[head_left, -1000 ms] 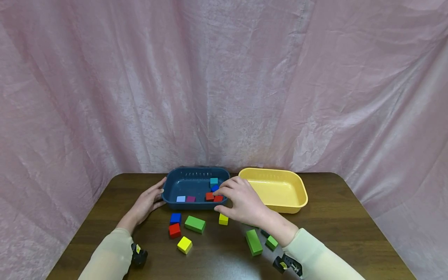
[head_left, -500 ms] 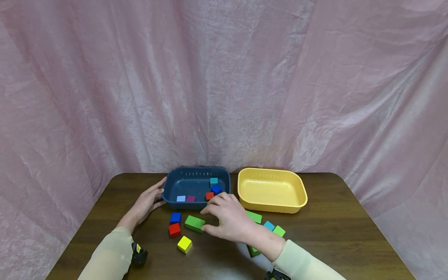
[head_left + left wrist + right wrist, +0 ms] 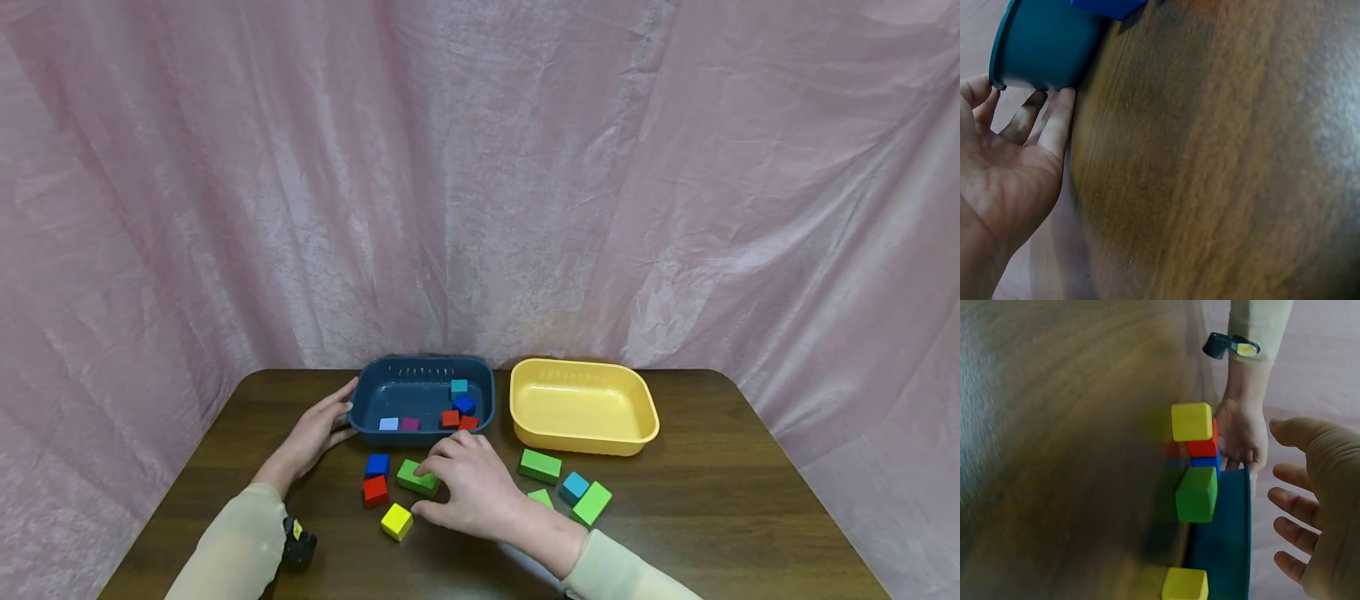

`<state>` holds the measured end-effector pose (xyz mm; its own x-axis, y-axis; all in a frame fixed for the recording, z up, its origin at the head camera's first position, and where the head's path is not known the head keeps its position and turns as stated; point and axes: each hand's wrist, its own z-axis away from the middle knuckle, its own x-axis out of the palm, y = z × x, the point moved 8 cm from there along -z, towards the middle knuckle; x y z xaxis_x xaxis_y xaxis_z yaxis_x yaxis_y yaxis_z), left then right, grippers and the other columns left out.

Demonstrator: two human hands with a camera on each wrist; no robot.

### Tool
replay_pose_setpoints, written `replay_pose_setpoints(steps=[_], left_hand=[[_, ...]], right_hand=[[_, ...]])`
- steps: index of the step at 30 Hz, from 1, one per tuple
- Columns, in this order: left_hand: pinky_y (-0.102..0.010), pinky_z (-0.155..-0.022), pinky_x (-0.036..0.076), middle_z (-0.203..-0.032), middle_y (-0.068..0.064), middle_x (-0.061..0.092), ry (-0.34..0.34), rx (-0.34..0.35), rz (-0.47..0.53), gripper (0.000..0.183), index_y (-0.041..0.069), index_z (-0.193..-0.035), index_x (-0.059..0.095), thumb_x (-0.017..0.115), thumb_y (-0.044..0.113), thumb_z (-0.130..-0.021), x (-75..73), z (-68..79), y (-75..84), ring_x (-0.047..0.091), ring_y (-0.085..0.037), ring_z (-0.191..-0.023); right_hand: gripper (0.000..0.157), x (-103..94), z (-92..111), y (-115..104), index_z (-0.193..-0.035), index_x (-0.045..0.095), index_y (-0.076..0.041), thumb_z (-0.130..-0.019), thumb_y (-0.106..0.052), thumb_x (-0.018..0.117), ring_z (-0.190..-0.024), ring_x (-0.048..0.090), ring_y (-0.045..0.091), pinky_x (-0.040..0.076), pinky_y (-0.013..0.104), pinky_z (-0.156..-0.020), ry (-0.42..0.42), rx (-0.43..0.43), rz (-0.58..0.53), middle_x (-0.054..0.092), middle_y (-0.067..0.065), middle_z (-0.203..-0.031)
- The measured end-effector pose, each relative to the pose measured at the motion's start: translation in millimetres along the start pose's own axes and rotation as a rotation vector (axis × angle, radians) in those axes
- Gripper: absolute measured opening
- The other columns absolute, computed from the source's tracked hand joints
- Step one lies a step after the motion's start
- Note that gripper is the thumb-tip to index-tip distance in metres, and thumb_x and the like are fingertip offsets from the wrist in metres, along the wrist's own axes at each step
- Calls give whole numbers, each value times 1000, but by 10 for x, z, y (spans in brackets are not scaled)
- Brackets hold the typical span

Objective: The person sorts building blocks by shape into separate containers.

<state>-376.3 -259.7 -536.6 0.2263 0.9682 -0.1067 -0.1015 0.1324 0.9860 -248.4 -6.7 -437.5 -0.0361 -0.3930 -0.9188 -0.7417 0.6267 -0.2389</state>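
Right hand (image 3: pixel 472 492) hangs above the table (image 3: pixel 720 467), thumb and fingers bent slightly with a wide gap between them; we see nothing in its grasp. In the head view it partly overlaps a green block (image 3: pixel 408 477), and its thumb tip appears near a yellow cube (image 3: pixel 397 522). The right wrist view shows clear space between the hand and both pieces, so we count no contact. A second yellow cube (image 3: pixel 1185 584) shows only in that wrist view.

Left hand (image 3: pixel 311 435) has its fingers extended, fingertips against the left end of the blue tray (image 3: pixel 405 439); it grips no block.

Green block lies on the table just in front of the tray; yellow cube sits nearer us, with a red cube (image 3: pixel 376 492) and a blue cube (image 3: pixel 378 465) to its left.

We judge the step to be a reach, though whether for green block or yellow cube we cannot tell. For either, we would lower straight down, set thumb and fingers on opposite faces, and close gently. Main risk, in our estimate: a stray finger nudging the neighbour. Light steady left-hand pressure should keep the tray from sliding.
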Motion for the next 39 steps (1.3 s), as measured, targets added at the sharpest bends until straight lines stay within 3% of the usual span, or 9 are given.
replay_pose_setpoints(steps=[13,24,39], left_hand=[[-55,-114,34,-170,-9,12,-5,16,4,57,29,-165,21,41,32,-111,20,38,55,35,-39,-146],[-56,-114,34,-171,-10,11,-6,21,-6,57,29,-165,20,40,32,-112,28,45,65,33,-41,-147],[-55,-113,36,-170,-9,13,3,17,-26,56,30,-165,21,38,33,-112,20,37,41,35,-40,-146]], right_hand=[[41,307,-12,-64,-110,78,-31,-86,-63,72,-107,48,10,45,35,-93,-98,71,36,63,-13,-106],[45,507,-11,-135,-98,77,-31,-79,-72,72,-96,44,11,41,29,-79,-103,76,94,56,-12,-97],[49,623,-38,-174,-91,77,-28,-79,-75,71,-97,44,14,44,35,-87,-95,76,164,54,-8,-96]])
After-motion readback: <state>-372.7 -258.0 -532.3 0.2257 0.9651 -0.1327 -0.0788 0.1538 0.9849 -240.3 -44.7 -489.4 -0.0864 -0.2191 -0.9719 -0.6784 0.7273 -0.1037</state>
